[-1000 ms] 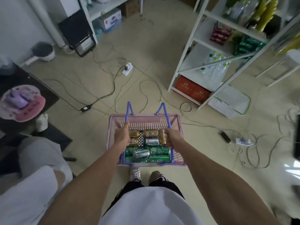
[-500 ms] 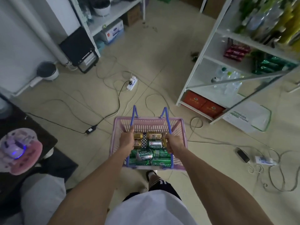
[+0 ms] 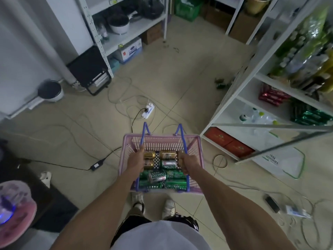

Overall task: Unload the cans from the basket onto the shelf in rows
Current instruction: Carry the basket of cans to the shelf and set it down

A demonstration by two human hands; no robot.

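Here the left hand (image 3: 135, 159) is curled tight round one blue handle (image 3: 143, 136) of the pink basket (image 3: 126, 152), and the right hand (image 3: 187, 162) is fisted round the other blue handle (image 3: 182, 136); both arms reach straight out and carry the basket above the floor (image 3: 180, 69). The basket is a plastic lattice with a solid pink rim, roughly square. Inside it the cans lie on their sides: gold cans (image 3: 168, 154) at the far end of the basket, between the two hands, and green cans (image 3: 177, 184) packed along the near end, with a silver-and-green can (image 3: 157, 175) resting askew on top of them. Below the basket's near rim two pale shoes (image 3: 168, 207) stand on the floor.

The floor is smooth beige tile with thin grout lines. Beyond the basket's far rim a white power strip (image 3: 148, 110) lies among loose grey and black cables. To the right of the basket rises the white metal shelf (image 3: 232, 98), its boards carrying clear water bottles (image 3: 255, 114), green packets (image 3: 310, 116) and red packets (image 3: 272, 94), with orange boxes (image 3: 228, 143) at floor level. Far left of the basket a black folded frame (image 3: 88, 69) leans on another white rack (image 3: 100, 42), and a small round bin (image 3: 50, 89) sits beside it.
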